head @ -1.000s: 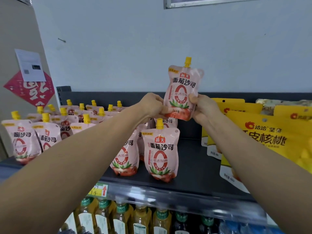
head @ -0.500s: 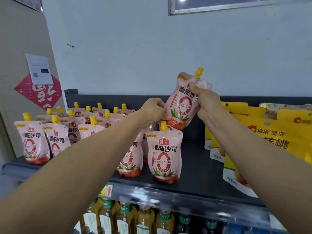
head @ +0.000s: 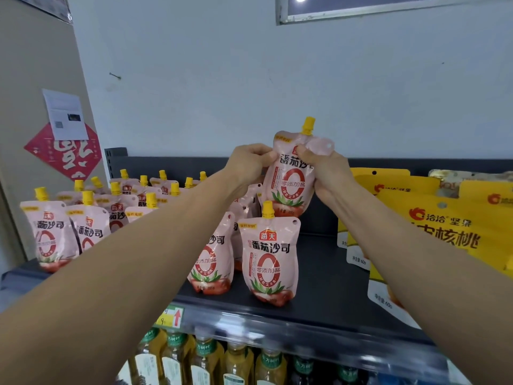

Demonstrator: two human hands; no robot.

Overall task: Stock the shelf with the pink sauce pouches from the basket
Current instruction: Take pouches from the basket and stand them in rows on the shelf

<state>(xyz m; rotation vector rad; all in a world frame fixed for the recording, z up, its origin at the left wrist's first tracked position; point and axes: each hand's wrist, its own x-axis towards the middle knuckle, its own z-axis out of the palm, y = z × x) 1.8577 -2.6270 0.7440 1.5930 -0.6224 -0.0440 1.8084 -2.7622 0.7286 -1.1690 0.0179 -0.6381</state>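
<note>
Pink sauce pouches [head: 83, 232] are stood in rows from the shelf's [head: 319, 273] left edge to its middle. Above the middle, one pouch [head: 291, 184] is gripped upright by curled fingers of the left hand [head: 247, 162] and right hand [head: 327, 173]. Yellow bags [head: 444, 232] are leaned at the right edge.

"番茄沙司" on pink pouch [head: 268, 257]; "洽洽" on yellow bag [head: 444, 226]

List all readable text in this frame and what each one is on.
"海天", "番茄沙司", "零添加酱": front pouch.
"番茄沙", "零添加酱": held pouch, partly covered.
"洽洽 坚果", "皮核桃": yellow bag; "60g" on its lower label.
"方树叶": bottle neck label, first character hidden.
"9": price tag, rest blurred.
White sheet: too small to read.
Red diamond sign: character partly covered, unreadable.
</note>
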